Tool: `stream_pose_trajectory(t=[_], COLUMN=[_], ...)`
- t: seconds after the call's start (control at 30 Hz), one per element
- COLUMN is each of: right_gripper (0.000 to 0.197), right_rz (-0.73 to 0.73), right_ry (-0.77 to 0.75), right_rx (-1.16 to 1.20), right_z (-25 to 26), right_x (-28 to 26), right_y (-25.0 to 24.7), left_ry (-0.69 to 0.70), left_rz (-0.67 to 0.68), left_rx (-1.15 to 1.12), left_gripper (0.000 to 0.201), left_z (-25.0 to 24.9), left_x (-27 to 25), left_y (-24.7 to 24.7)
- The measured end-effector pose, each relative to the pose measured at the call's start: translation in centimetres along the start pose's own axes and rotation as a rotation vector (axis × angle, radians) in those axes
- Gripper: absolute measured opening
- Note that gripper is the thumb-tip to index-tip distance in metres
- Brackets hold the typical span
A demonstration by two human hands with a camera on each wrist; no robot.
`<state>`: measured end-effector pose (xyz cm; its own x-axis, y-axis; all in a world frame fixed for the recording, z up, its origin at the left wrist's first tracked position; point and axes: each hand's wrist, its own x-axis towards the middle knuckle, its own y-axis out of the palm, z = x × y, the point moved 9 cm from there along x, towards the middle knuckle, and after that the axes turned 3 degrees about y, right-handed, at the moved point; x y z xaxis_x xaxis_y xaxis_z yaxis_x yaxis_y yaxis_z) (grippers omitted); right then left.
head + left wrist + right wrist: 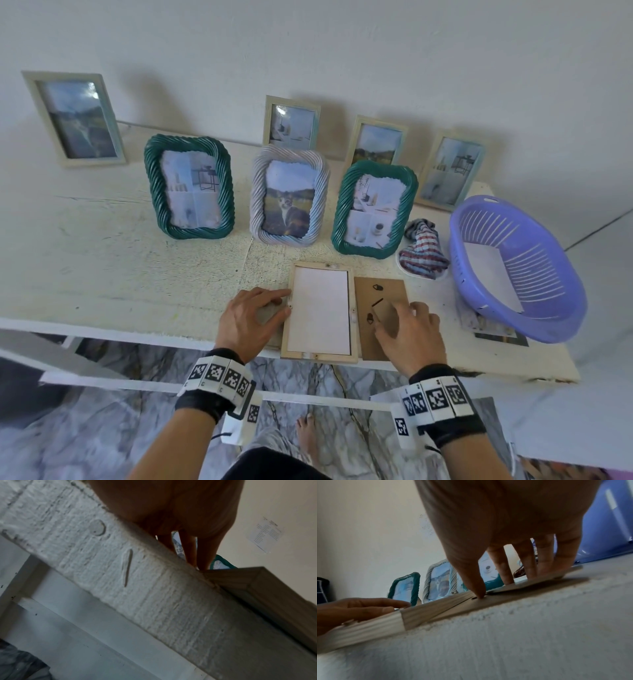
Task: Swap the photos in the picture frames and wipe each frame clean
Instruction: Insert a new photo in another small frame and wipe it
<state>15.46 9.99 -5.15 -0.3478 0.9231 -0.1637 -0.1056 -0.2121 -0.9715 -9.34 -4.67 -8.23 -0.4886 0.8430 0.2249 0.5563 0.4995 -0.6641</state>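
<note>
The white table (120, 274) fills most of the head view, w/ a wall behind it. On the right end sits a purple basket (555, 294), tipped a bit, w/ a white sheet inside. A photo print (496, 334) pokes out from under its near side.

At the far side, four pale frames lean on the wall: a big one far left (30, 102) & three small ones more to the right. In front of them stand three rope frames: green (154, 192), grey w/ a cat photo (257, 192), & green again (409, 205). A striped cloth (423, 253) lies bunched btwn the right green frame & the basket.

At the near edge the wood frame (320, 356) lies face down, its back open, w/ a white sheet (320, 308) showing inside it. Just right of it, touching its side, lies the brown backing board (368, 298) w/ its stand flap.

The left hand (253, 318) rests flat at the frame's left side. Its fingers (277, 294) are straight & close together, tips touching the frame's left rail; thumb is by the same rail. It holds nothing.

The right hand (407, 332) is on the backing board. Its fingers (529, 562) are spread a bit & press down on the stand flap, & the thumb tip (478, 592) pushes on the board right next to the frame's right rail. Nothing is gripped.
</note>
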Motion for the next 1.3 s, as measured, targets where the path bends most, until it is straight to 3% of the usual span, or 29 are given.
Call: stream_pose_trajectory(t=[0.17, 0.33, 0.47, 0.6, 0.9, 0.97, 1.07, 1.13, 1.3], right_gripper=[0.04, 0.038, 0.038, 0.044, 0.051, 0.047, 0.025, 0.024, 0.018], right_rz=[0.006, -0.159, -0.14, -0.079, -0.115, -0.077, 0.0, 0.075, 0.209], right_ry=[0.077, 0.032, -0.151, -0.169, -0.235, -0.285, -0.349, -0.397, -0.549], right_rx=[0.218, 0.366, 0.317, 0.266, 0.098, 0.197, 0.472, 0.568, 0.461], right_z=[-1.9, -0.1, 5.1, 7.7, 9.4, 8.8, 6.7, 5.4, 5.2], right_x=[0.7, 0.2, -1.2, -1.2, -1.3, -1.0, 0.1, 1.0, 2.2], right_y=[-0.2, -2.9, -2.1, 0.0, 1.3, 1.7, 1.6, 1.4, 1.2], left_ry=[0.001, -0.014, -0.009, 0.001, 0.012, 0.015, 0.013, 0.011, 0.004], left_rz=[-0.005, -0.02, -0.034, -0.034, -0.042, -0.044, -0.043, -0.043, -0.046], left_rx=[-0.004, -0.013, -0.029, -0.015, -0.023, -0.023, -0.027, -0.027, -0.02], left_gripper=[0.04, 0.04, 0.037, 0.033, 0.033, 0.033, 0.032, 0.032, 0.032], left_z=[0.0, 0.1, -0.1, -0.3, -0.3, -0.3, -0.3, -0.3, -0.3], left_x=[0.0, 0.0, 0.0, 0.0, 0.0, 0.0, 0.0, 0.0, 0.0], left_y=[0.0, -0.1, -0.2, -0.3, -0.3, -0.3, -0.3, -0.3, -0.3])
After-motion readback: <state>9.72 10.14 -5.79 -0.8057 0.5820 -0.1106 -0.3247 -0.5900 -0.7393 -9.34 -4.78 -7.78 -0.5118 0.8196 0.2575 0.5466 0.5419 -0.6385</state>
